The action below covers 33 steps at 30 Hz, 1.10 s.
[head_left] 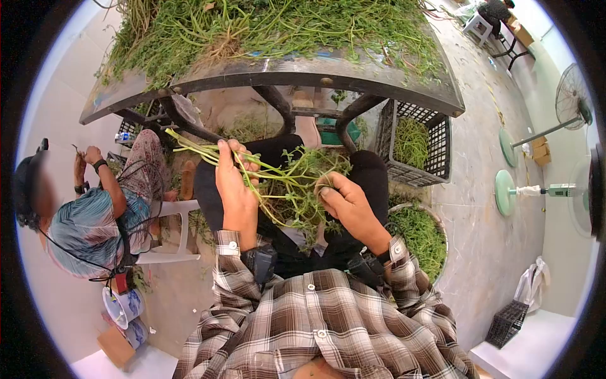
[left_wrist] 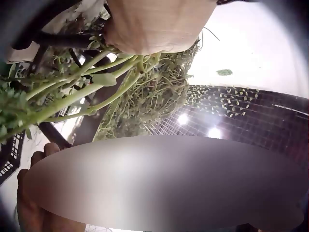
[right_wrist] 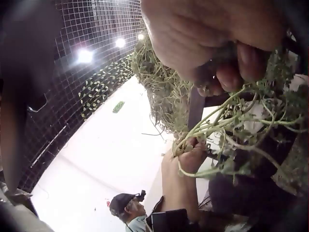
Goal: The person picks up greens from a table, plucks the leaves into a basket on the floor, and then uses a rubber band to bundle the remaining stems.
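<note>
My left hand point(head_left: 237, 192) grips a small bunch of leafy green stems point(head_left: 278, 175). The pale cut ends stick out past the fingers to the left, and the leaves spread right over my lap. At the leafy side, my right hand point(head_left: 349, 205) has its thumb and fingers curled together, pinching some of the greenery. In the right wrist view, the curled fingers of the right hand point(right_wrist: 203, 43) hang over the leaves, and part of the grip is hidden. The left wrist view shows thick stems point(left_wrist: 82, 92) coming out under the left hand point(left_wrist: 159, 24).
A table point(head_left: 328, 79) ahead carries a big heap of greens point(head_left: 271, 28). Right of my knees stand a black crate point(head_left: 410, 167) with stems and a round basket of greens point(head_left: 416, 240). Another person point(head_left: 95, 215) sits at left. Fans point(head_left: 505, 192) stand at right.
</note>
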Each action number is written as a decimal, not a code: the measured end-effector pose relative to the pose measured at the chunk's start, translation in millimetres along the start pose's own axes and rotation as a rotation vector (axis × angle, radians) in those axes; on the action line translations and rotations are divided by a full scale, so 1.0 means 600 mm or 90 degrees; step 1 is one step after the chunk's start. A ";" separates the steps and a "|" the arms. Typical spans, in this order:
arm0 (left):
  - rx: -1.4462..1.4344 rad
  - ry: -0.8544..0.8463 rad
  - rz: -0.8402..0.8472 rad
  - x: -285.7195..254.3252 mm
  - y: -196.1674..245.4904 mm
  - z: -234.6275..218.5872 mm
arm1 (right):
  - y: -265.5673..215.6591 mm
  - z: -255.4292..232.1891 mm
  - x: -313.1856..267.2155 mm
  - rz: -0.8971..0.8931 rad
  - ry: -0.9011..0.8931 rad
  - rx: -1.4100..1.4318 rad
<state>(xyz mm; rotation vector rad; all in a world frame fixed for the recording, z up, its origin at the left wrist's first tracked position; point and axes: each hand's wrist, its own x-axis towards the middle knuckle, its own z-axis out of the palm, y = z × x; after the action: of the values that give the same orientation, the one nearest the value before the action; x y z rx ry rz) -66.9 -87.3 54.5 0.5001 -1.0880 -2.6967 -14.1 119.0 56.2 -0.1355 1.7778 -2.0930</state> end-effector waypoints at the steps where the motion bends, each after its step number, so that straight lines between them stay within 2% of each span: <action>1: 0.006 -0.009 -0.008 -0.002 0.001 0.001 | 0.002 0.005 0.000 0.006 -0.014 0.016; 3: 0.013 -0.017 -0.014 -0.006 0.003 0.003 | 0.001 0.013 0.002 0.012 -0.030 0.034; 5: 0.033 -0.006 -0.006 -0.009 0.002 0.007 | -0.007 0.020 0.003 0.074 -0.081 0.129; 7: 0.028 -0.008 -0.007 -0.008 -0.003 0.006 | -0.013 0.028 0.004 0.102 -0.084 0.136; 9: 0.021 -0.011 -0.009 -0.010 -0.006 0.011 | -0.024 0.045 0.007 0.014 -0.081 -0.025; 10: 0.024 -0.009 -0.023 -0.015 -0.004 0.017 | 0.009 0.053 0.020 -0.149 -0.038 -0.085; 11: 0.026 -0.006 -0.037 -0.018 -0.003 0.020 | 0.015 0.050 0.018 -0.149 -0.038 -0.085; 13: 0.018 -0.004 -0.033 -0.014 -0.003 0.019 | 0.014 0.047 0.016 -0.103 -0.091 -0.219; 15: 0.011 0.000 -0.029 -0.004 -0.002 0.010 | 0.009 0.047 0.006 -0.121 -0.084 -0.228; 17: -0.049 -0.021 0.020 0.016 0.003 -0.011 | 0.007 0.035 -0.007 -0.109 -0.114 -0.282; 18: -0.066 -0.008 0.032 0.025 0.017 -0.020 | 0.007 0.026 -0.018 -0.108 -0.115 -0.282; 20: -0.156 -0.059 0.056 0.051 0.040 -0.057 | 0.005 0.005 -0.040 0.017 -0.106 -0.210; 21: -0.179 -0.078 0.074 0.058 0.052 -0.067 | 0.003 -0.003 -0.046 0.020 -0.107 -0.214; 22: -0.198 -0.168 0.069 0.065 0.058 -0.074 | 0.001 -0.010 -0.051 0.041 -0.069 -0.155; 24: -0.181 -0.129 0.079 0.053 0.043 -0.058 | -0.008 -0.018 -0.056 0.073 -0.035 -0.026; 25: -0.162 -0.092 0.091 0.044 0.038 -0.046 | -0.010 -0.018 -0.053 0.072 -0.036 -0.026; 26: -0.177 -0.122 0.059 0.045 0.029 -0.052 | -0.011 -0.017 -0.049 0.084 -0.046 0.034; 27: -0.164 -0.079 0.049 0.034 0.027 -0.038 | -0.016 -0.015 -0.045 0.096 -0.055 0.094; 29: -0.140 -0.066 0.039 0.026 0.018 -0.029 | -0.027 0.007 -0.033 0.090 -0.044 0.086; 31: -0.133 -0.054 0.034 0.019 0.009 -0.020 | -0.025 0.030 -0.020 -0.004 -0.047 0.012; 33: -0.124 -0.039 0.031 0.010 0.003 -0.012 | -0.022 0.047 -0.008 -0.041 -0.064 -0.082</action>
<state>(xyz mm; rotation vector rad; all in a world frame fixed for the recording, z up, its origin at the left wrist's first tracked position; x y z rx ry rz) -69.5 -95.1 49.4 0.3550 -0.8286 -2.7534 -3.9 95.9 75.2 -0.3303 1.8698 -1.9774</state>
